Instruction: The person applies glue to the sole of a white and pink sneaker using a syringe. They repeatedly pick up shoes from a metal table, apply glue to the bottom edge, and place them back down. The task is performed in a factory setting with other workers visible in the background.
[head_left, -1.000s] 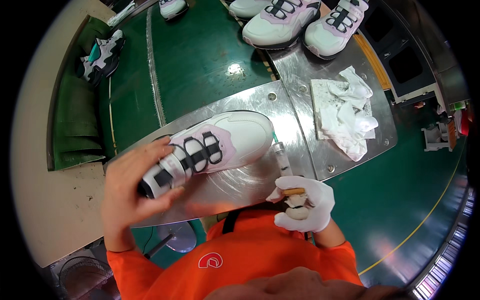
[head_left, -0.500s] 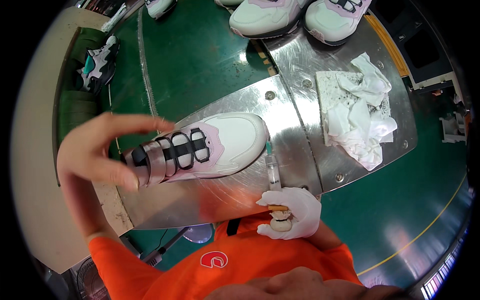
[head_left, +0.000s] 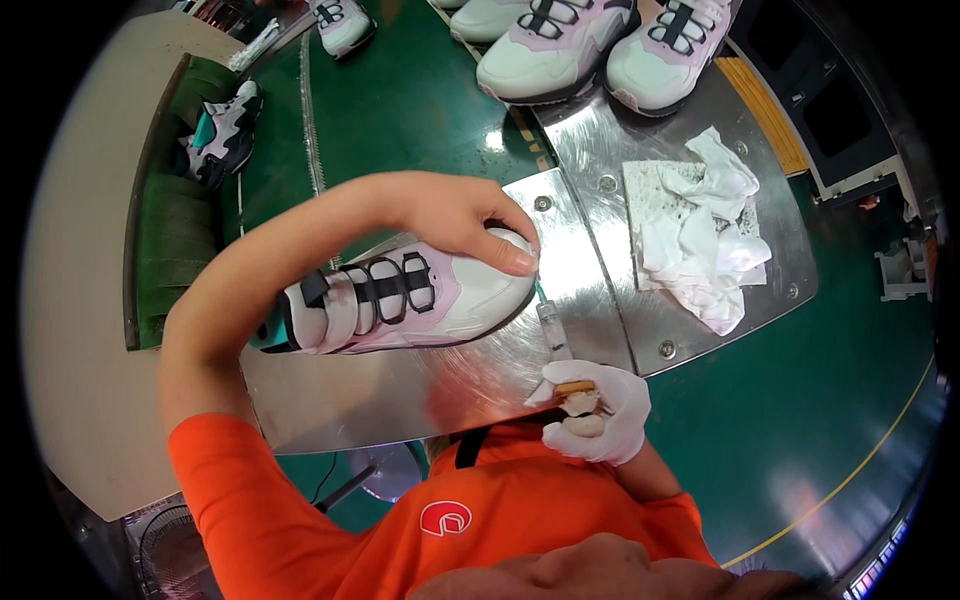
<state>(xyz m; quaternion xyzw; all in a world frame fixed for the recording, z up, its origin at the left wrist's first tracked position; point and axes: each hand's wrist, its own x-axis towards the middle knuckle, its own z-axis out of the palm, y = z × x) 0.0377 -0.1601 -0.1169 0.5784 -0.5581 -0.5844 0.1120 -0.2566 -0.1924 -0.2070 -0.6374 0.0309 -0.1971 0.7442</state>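
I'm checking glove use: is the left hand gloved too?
No: the left hand at the shoe is bare, while the right hand, holding the syringe, wears a white glove.

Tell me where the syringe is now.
The syringe is right of centre in the head view, in the gloved right hand, its green tip close to the shoe under the left hand.
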